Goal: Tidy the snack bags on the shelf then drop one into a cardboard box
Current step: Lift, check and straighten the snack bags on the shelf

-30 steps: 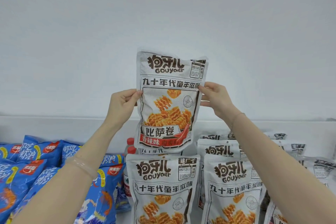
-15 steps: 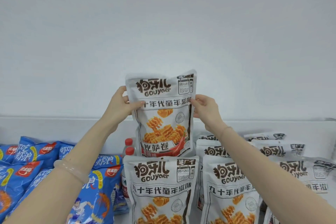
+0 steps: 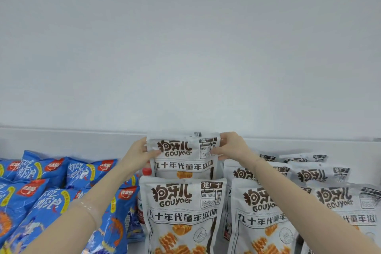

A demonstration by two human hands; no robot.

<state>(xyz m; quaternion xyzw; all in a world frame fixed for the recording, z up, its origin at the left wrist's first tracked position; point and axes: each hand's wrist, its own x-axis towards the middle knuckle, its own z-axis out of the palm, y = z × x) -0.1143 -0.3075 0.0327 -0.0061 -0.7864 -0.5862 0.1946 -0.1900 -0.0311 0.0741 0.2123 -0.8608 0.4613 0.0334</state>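
Note:
I hold a grey-white Gouyaer snack bag upright at the back of the shelf, directly behind another bag of the same kind. My left hand grips its top left corner. My right hand pinches its top right corner. The lower half of the held bag is hidden by the front bag. No cardboard box is in view.
More grey-white Gouyaer bags stand in rows to the right. Blue shrimp-chip bags lie piled on the left. A red-capped bottle stands between the two groups. The white shelf back wall runs behind everything.
Both hands have lowered the bag from well above the shelf into the row behind the front bag, and my grip has shifted from its sides to its top corners.

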